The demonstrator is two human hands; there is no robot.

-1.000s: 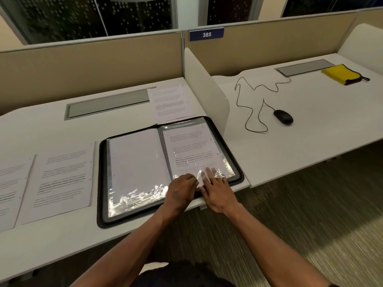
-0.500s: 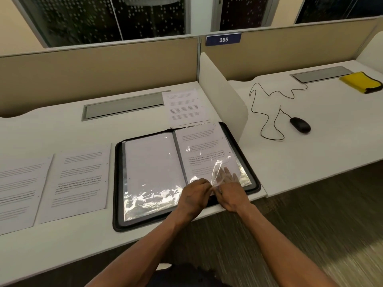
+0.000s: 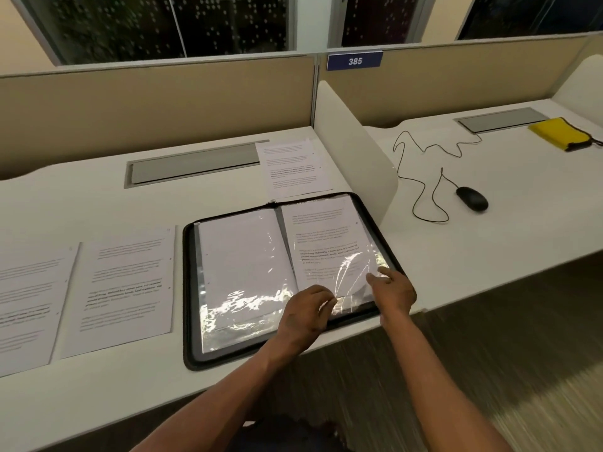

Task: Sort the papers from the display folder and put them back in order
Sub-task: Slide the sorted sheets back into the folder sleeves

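A black zip display folder [image 3: 187, 288] lies open on the white desk, its clear sleeves shining. The left sleeve shows a blank sheet [image 3: 241, 256]; the right sleeve holds a printed page [image 3: 323, 243]. My left hand [image 3: 306, 318] pinches the lower edge of the right sleeve's plastic. My right hand [image 3: 393, 288] grips the sleeve's lower right part, where the plastic is creased and lifted. Two printed papers [image 3: 127, 288] [image 3: 26, 308] lie left of the folder. Another paper [image 3: 292, 168] lies behind it.
A white divider panel [image 3: 355, 145] stands right of the folder. On the neighbouring desk are a black mouse [image 3: 471, 198] with a looping cable and a yellow pouch [image 3: 559, 133]. Grey cable trays [image 3: 195, 161] are set into the desk's back. The desk's front edge is under my wrists.
My right hand has moved right and up along the sleeve, lifting and creasing the plastic. My left hand stays at the sleeve's lower edge. The camera has shifted left.
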